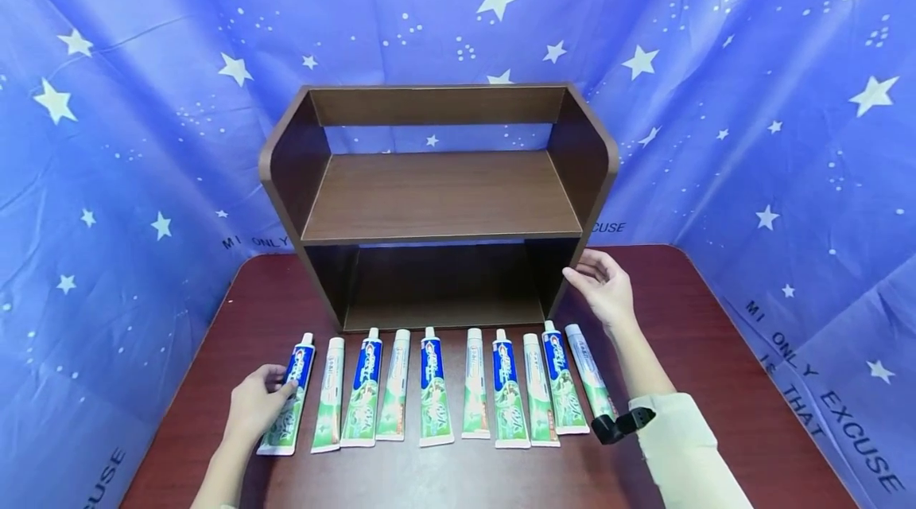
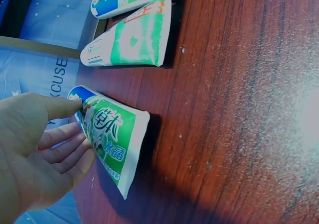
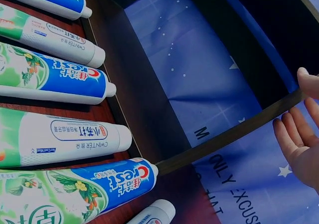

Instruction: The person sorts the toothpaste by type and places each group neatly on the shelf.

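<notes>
My left hand (image 1: 254,406) is at the leftmost toothpaste tube (image 1: 289,406), blue and green with a white crimped end. In the left wrist view the thumb lies on this tube's blue part and the other fingers curl along its far side. Over on the right, my right hand (image 1: 604,290) pinches the front edge of the brown two-tier shelf's side panel (image 3: 239,127), thumb on the inner side and fingers outside. Between the hands, several toothpaste tubes lie in a row, blue-green Crest ones (image 1: 436,398) alternating with white-green ones (image 1: 475,390), caps toward the shelf (image 1: 444,195).
The shelf stands on the dark red table (image 1: 458,481), its lower front edge just behind the tube caps. A blue curtain (image 1: 401,16) with stars hangs round the back and sides. A black wrist camera (image 1: 622,423) overlaps the rightmost tube (image 1: 588,370).
</notes>
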`<state>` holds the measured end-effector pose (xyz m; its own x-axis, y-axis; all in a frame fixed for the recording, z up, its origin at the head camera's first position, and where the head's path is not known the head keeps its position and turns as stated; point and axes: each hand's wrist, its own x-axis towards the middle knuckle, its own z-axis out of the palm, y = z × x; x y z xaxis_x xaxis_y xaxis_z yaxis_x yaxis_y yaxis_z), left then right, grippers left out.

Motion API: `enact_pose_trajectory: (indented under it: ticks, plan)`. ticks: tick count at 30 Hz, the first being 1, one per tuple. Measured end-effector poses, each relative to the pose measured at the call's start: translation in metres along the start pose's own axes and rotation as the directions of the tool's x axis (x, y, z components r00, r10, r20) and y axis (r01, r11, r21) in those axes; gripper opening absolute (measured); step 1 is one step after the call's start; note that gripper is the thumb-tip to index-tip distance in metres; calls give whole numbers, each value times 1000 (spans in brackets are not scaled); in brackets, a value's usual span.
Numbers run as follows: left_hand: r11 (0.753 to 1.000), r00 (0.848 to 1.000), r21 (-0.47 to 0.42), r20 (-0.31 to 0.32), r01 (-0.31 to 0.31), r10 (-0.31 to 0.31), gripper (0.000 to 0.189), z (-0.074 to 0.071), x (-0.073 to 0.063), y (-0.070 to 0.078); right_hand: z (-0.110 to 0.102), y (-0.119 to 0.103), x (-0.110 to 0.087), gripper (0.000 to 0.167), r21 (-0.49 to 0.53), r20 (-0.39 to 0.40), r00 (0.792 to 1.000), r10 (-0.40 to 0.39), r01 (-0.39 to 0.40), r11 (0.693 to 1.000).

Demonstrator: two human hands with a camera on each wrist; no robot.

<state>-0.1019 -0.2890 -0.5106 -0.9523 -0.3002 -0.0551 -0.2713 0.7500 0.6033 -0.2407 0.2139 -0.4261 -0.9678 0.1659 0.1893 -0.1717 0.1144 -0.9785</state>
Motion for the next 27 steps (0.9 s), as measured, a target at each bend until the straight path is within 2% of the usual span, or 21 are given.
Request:
enact_pose_trajectory:
  ticks: [6, 14, 27]
  plan:
    - [1000, 1000, -9, 2, 18, -18, 38, 3, 3, 3, -2, 3, 4, 36, 76, -20, 998, -64, 65, 995]
    - [998, 998, -10, 18, 63, -62, 39, 1, 0, 0, 4, 8, 4, 32, 1, -42, 998, -45, 45, 999]
    - [995, 993, 1, 57, 102, -102, 46, 1, 3, 1, 1, 6, 4, 33, -15, -22, 999, -49, 49, 999]
